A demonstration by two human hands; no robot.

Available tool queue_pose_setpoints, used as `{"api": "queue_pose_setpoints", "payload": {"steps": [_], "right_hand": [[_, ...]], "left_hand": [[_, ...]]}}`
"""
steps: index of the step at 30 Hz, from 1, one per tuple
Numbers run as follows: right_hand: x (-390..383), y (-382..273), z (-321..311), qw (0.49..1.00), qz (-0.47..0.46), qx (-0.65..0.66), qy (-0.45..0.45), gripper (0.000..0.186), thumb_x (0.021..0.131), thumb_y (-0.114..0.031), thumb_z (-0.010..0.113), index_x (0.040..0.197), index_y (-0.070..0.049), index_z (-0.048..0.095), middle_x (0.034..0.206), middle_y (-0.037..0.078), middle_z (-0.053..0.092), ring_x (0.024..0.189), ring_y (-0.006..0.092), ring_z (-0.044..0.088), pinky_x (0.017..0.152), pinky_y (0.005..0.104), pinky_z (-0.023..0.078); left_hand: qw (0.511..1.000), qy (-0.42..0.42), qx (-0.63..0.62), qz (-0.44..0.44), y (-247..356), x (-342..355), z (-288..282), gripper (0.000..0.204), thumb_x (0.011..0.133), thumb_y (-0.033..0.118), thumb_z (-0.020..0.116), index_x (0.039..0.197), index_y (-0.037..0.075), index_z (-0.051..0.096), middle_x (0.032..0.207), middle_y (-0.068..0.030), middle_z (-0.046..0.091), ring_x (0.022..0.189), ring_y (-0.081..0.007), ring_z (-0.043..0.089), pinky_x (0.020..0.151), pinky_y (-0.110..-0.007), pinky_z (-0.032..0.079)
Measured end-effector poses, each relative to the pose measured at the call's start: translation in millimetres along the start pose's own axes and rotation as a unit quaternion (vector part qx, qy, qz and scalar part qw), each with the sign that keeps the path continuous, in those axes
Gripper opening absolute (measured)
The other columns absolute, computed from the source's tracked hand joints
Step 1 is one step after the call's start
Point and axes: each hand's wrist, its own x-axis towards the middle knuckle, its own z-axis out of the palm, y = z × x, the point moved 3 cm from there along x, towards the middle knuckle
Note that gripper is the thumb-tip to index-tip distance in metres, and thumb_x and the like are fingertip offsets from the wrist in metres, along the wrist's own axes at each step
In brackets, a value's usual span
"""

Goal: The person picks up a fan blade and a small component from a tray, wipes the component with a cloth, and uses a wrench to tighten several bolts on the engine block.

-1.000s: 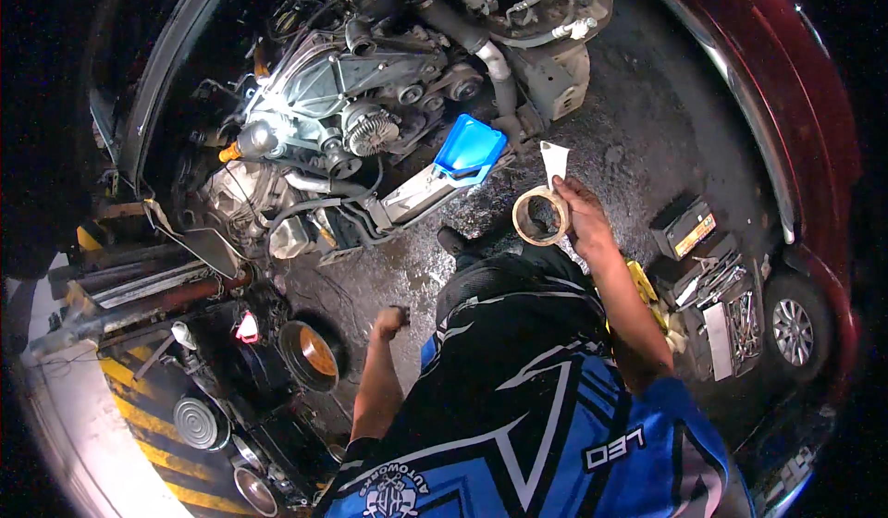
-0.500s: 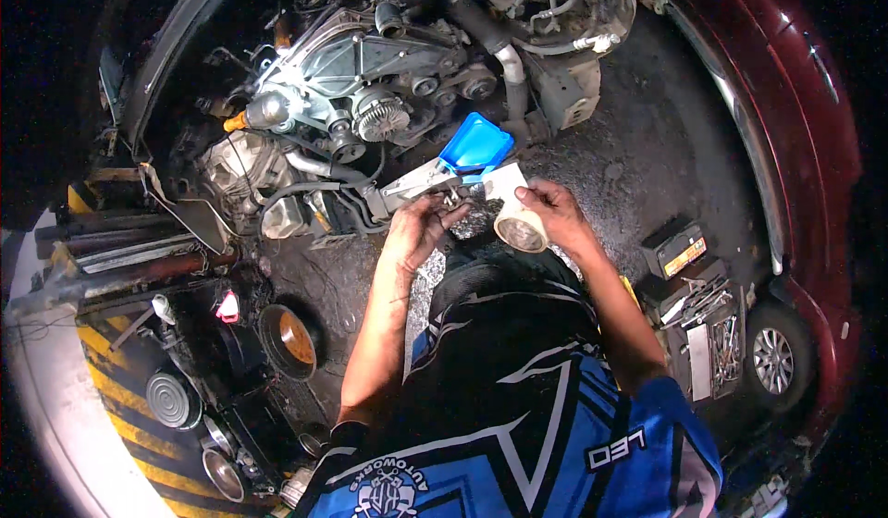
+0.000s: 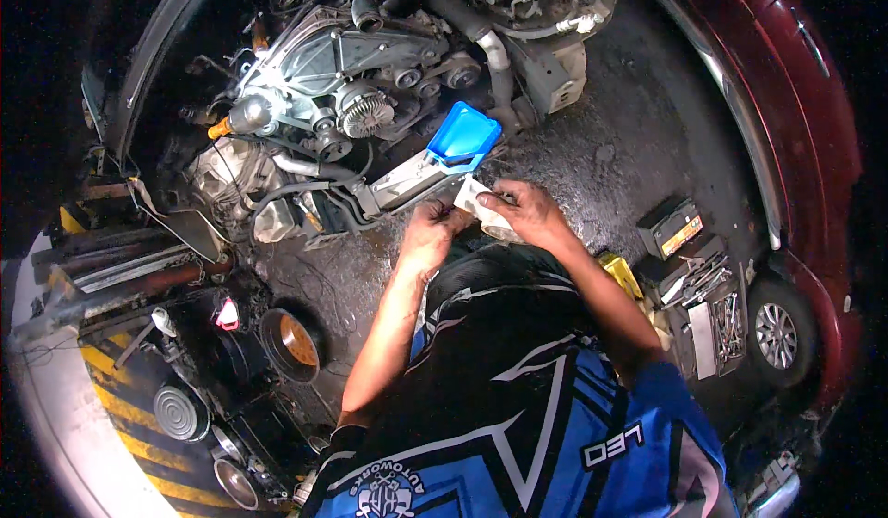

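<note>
My right hand (image 3: 527, 211) grips a roll of pale masking tape (image 3: 500, 232), its round side turned down toward my lap. A loose whitish strip (image 3: 472, 198) stands up from the roll between my hands. Next to it is my left hand (image 3: 431, 233), fingers curled closed at the strip's edge; what they hold is hidden. Just beyond my hands, a bright blue plastic tray or scoop (image 3: 465, 135) rests on a grey metal crossmember (image 3: 407, 181) in front of the engine (image 3: 342, 55).
An open toolbox of wrenches and sockets (image 3: 717, 328) and a dark battery-like box (image 3: 671, 229) stand at right, near a wheel (image 3: 779, 335) and red body panel (image 3: 786, 102). At left lie a round pan (image 3: 290, 344) and metal bars (image 3: 139, 264). A work light (image 3: 242, 118) sits on the engine.
My hands have come together. The left, earlier turned up with small metal pieces at its fingers, has curled in against the tape strip. The right has shifted left, tilting the roll.
</note>
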Motion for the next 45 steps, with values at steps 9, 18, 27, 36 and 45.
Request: {"api": "queue_pose_setpoints", "payload": {"steps": [9, 18, 27, 36, 45], "right_hand": [[-1, -1, 9, 0.999, 0.029, 0.03, -0.03, 0.03, 0.089, -0.031, 0.065, 0.094, -0.002, 0.066, 0.078, 0.017, 0.066, 0.068, 0.0204, 0.063, 0.065, 0.0368, 0.048], [-2, -3, 14, 0.999, 0.029, 0.021, -0.03, 0.046, 0.087, -0.048, 0.06, 0.102, -0.006, 0.067, 0.088, 0.018, 0.07, 0.08, 0.0343, 0.067, 0.073, 0.042, 0.051], [-6, -7, 12, 0.999, 0.024, 0.005, 0.024, 0.044, 0.086, -0.048, 0.067, 0.09, -0.004, 0.066, 0.077, 0.012, 0.066, 0.069, 0.0184, 0.062, 0.065, 0.0336, 0.048], [-9, -15, 8, 0.996, 0.027, 0.073, 0.034, 0.04, 0.084, -0.044, 0.071, 0.093, -0.005, 0.069, 0.077, 0.008, 0.067, 0.069, 0.0149, 0.061, 0.066, 0.0323, 0.048], [-3, 1, 15, 0.998, 0.044, 0.05, 0.012, 0.048, 0.083, -0.052, 0.065, 0.106, -0.011, 0.071, 0.085, 0.013, 0.071, 0.076, 0.0282, 0.068, 0.072, 0.0372, 0.051]], "left_hand": [[0.988, 0.075, 0.131, -0.015, 3, -12, 3, 0.032, 0.092, 0.023, 0.065, 0.11, -0.003, 0.068, 0.095, -0.0096, 0.072, 0.087, -0.013, 0.063, 0.08, -0.03, 0.049], [0.992, 0.114, 0.056, 0.009, -7, -9, 5, 0.031, 0.094, 0.022, 0.063, 0.109, -0.005, 0.067, 0.095, -0.0093, 0.071, 0.085, -0.0137, 0.064, 0.078, -0.029, 0.05], [0.982, 0.113, -0.153, 0.0, -16, -6, 13, 0.03, 0.092, 0.019, 0.067, 0.109, -0.005, 0.067, 0.096, -0.0082, 0.07, 0.081, -0.0115, 0.062, 0.076, -0.027, 0.05], [0.984, 0.129, -0.125, -0.002, -29, 1, 15, 0.029, 0.094, 0.022, 0.064, 0.106, -0.004, 0.068, 0.09, -0.0069, 0.07, 0.078, -0.0123, 0.061, 0.075, -0.027, 0.048], [0.971, 0.149, -0.169, 0.077, -18, 0, 20, 0.023, 0.092, 0.016, 0.065, 0.105, -0.003, 0.069, 0.093, -0.0074, 0.07, 0.08, -0.0123, 0.061, 0.075, -0.027, 0.048]]}}
